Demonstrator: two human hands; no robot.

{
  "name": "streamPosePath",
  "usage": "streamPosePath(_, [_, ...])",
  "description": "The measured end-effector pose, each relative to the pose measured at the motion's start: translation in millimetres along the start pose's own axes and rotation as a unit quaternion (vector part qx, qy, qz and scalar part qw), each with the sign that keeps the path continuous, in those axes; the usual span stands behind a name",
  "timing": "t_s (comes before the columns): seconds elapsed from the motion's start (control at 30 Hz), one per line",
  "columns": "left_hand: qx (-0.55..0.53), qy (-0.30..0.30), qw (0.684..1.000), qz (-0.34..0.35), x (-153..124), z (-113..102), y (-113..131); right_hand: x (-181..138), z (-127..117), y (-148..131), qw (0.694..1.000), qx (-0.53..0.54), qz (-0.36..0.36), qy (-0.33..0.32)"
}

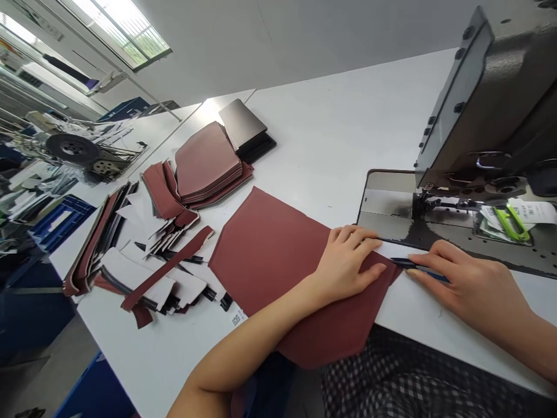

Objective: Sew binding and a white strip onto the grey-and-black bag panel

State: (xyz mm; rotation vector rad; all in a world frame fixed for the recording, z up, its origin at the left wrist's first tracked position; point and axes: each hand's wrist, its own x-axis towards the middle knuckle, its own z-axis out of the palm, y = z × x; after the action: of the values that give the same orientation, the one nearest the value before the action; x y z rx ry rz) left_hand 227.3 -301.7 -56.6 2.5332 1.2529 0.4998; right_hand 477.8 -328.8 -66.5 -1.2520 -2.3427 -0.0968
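A large dark red leather panel [270,255] lies on the white table [331,133] in front of me, its near edge hanging over the table's front. My left hand [348,261] rests flat on the panel's right corner, fingers stretched out toward the sewing machine [491,110]. My right hand [465,284] lies on the table just to the right, fingers closed on a thin dark blue tool [418,268] whose tip points at the panel's corner. Both hands sit just in front of the machine's metal bed plate [383,206].
Left of the panel lie stacks of red leather pieces [209,165], loose red strips and white-backed cut parts [148,267]. A dark flat stack [248,130] sits further back. Green-handled snips [513,223] and paper slips lie on the machine bed. Blue crates stand at the left.
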Motion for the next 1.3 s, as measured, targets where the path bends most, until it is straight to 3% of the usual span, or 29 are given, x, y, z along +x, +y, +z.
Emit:
streamPosePath(0.13, [-0.038,0.008,0.999,-0.016,-0.3,4.5,-3.3,3.4,4.0,-2.3,1.0,0.012,0.004,-0.003])
streamPosePath(0.33, [-0.057,-0.008,0.997,-0.046,1.4,1.4,-2.6,11.0,0.3,-0.1,0.968,0.186,0.166,-0.018])
streamPosePath(0.4, [-0.055,-0.022,0.997,-0.04,2.7,-0.1,-1.3,9.2,-2.1,3.2,0.965,0.19,0.176,-0.037])
streamPosePath(0.6, [-0.067,-0.046,0.996,-0.037,8.1,-4.1,2.9,-3.6,-4.8,5.0,0.973,0.186,0.117,-0.073])
streamPosePath(0.8, [-0.171,-0.105,0.977,-0.065,13.6,-14.9,1.1,-1.4,-6.3,-0.2,0.993,0.114,0.002,-0.008])
streamPosePath(1.03, [-0.29,-0.158,0.939,-0.095,18.5,-22.9,-1.0,1.8,-9.6,-3.8,0.995,0.028,-0.086,0.044])
streamPosePath(1.3, [-0.321,-0.161,0.927,-0.11,20.3,-20.9,-2.1,1.8,-14.2,-5.0,0.995,0.023,-0.09,0.036])
